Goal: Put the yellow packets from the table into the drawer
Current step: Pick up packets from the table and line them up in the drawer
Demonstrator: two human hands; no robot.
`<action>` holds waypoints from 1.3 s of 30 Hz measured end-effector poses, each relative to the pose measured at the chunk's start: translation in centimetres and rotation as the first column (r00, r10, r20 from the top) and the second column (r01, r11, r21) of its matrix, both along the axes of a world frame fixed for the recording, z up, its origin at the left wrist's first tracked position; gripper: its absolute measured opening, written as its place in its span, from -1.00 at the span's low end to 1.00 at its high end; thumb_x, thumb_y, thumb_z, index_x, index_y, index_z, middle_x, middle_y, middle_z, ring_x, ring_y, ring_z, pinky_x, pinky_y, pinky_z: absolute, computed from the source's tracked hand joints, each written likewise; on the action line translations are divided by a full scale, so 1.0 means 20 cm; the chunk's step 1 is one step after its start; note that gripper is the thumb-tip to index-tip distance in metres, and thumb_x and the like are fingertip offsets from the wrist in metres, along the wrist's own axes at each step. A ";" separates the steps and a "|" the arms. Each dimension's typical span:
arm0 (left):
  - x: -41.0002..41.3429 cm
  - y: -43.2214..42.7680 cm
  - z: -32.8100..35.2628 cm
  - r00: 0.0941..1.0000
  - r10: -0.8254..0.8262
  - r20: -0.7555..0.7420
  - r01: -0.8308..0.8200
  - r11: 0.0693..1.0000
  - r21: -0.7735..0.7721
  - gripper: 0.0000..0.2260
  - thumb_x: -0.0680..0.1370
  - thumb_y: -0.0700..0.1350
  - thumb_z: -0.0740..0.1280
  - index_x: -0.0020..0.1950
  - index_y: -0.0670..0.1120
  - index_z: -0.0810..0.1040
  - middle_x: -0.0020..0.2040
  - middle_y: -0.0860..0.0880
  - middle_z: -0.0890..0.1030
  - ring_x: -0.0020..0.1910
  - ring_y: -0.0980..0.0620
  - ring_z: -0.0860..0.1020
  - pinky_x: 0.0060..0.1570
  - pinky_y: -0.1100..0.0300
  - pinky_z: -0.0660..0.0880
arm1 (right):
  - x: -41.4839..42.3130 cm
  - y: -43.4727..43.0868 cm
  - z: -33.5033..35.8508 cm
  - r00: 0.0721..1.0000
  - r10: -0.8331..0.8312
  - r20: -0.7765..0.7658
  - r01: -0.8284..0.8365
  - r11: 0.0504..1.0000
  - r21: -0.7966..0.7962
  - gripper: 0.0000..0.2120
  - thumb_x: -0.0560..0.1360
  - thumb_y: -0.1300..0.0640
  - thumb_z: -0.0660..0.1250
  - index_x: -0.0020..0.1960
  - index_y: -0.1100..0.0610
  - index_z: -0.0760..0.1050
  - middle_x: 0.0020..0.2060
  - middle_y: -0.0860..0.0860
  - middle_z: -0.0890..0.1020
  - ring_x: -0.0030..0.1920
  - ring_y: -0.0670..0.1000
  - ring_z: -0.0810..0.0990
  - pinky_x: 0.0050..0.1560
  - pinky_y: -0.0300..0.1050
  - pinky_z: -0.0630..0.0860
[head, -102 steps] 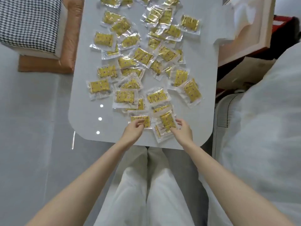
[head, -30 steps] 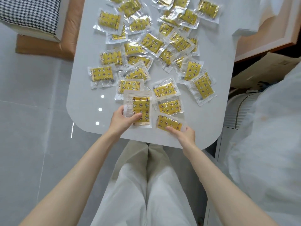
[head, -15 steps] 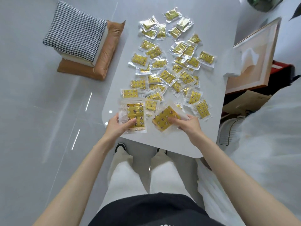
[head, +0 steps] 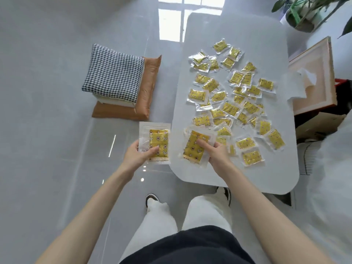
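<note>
A standing person's left hand (head: 136, 157) pinches a clear packet (head: 159, 142) with a yellow insert, held out past the worktop (head: 238, 180) edge, over the floor. The right hand (head: 215, 155) grips a second packet (head: 194, 149) over the near corner. Beyond the fingers, dozens of loose packets (head: 230, 108) litter the worktop.
</note>
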State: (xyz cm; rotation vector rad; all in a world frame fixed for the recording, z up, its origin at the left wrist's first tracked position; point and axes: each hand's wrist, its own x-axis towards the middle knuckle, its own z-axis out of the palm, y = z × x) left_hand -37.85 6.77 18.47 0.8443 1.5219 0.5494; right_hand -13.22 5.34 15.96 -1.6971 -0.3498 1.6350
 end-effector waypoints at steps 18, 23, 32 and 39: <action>-0.79 1.22 0.00 0.990 -0.142 0.002 0.142 0.989 -0.035 -0.81 0.42 -0.09 0.49 0.01 -0.04 0.61 -0.01 -0.04 0.69 0.01 -0.01 0.66 0.14 0.04 0.54 | -0.82 1.04 -0.05 0.947 -0.309 -0.083 0.306 0.951 -0.045 -0.78 0.43 0.11 0.48 0.03 0.15 0.58 -0.01 0.09 0.68 -0.01 0.05 0.66 0.01 0.01 0.62; -0.84 1.63 0.05 0.973 -0.232 -0.008 0.231 0.972 -0.047 -0.90 0.45 -0.10 0.46 -0.06 -0.02 0.60 -0.06 -0.01 0.69 -0.08 0.09 0.65 -0.07 0.23 0.52 | -0.92 1.35 -0.05 0.933 -0.359 -0.001 0.358 0.930 -0.078 -0.72 0.41 0.12 0.49 0.08 0.19 0.59 0.02 0.12 0.67 0.07 0.08 0.65 0.08 0.01 0.59; -0.88 2.22 -0.06 0.917 -0.398 -0.001 0.394 0.908 -0.143 -0.83 0.46 -0.10 0.44 0.03 -0.07 0.58 -0.03 -0.04 0.68 -0.02 0.00 0.65 -0.02 0.18 0.56 | -1.05 1.67 -0.09 0.866 -0.496 0.068 0.500 0.862 -0.087 -0.72 0.45 0.28 0.44 0.14 0.30 0.54 -0.16 0.08 0.65 -0.27 -0.04 0.64 -0.35 -0.19 0.63; -0.84 2.59 -0.22 0.862 -0.506 -0.040 0.497 0.858 -0.131 -0.74 0.47 -0.12 0.44 0.13 -0.14 0.55 0.00 -0.07 0.65 -0.04 0.02 0.63 -0.26 0.38 0.47 | -1.20 1.86 -0.26 0.813 -0.545 0.205 0.573 0.812 -0.110 -0.82 0.48 0.27 0.41 0.08 0.26 0.57 -0.18 0.06 0.64 -0.38 -0.14 0.64 -0.33 -0.22 0.61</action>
